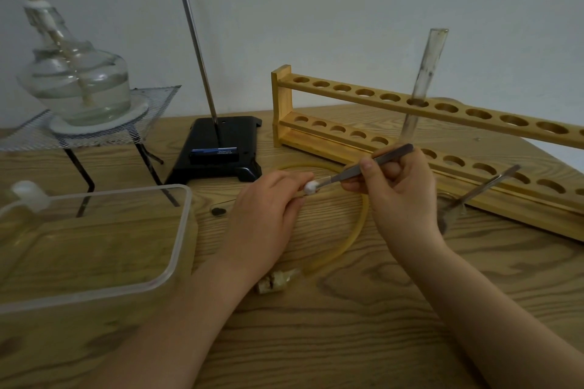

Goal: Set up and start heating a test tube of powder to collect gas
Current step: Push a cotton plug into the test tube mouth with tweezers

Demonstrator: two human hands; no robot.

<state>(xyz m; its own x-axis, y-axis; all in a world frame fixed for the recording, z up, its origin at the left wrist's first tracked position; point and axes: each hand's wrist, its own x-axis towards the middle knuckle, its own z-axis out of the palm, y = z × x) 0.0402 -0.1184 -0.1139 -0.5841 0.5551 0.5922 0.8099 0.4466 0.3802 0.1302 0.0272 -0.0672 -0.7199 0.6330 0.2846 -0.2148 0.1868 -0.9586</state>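
Observation:
My right hand (399, 189) grips metal tweezers (363, 166) whose tips pinch a small white cotton ball (309, 187). My left hand (268, 202) rests on the table with its fingertips at the cotton ball. A test tube (425, 73) stands tilted in the wooden rack (458, 142) behind my hands. A yellowish rubber tube (354, 230) curves on the table under my hands and ends at a stopper (276, 283). A glass alcohol lamp (74, 79) sits on wire gauze (151, 104) over a tripod at the far left.
A retort stand (218, 148) with a black base and steel rod stands at the back centre. A clear plastic basin (94, 243) holding a white-capped bottle (27, 194) fills the left front. A metal spatula (480, 188) lies against the rack at the right.

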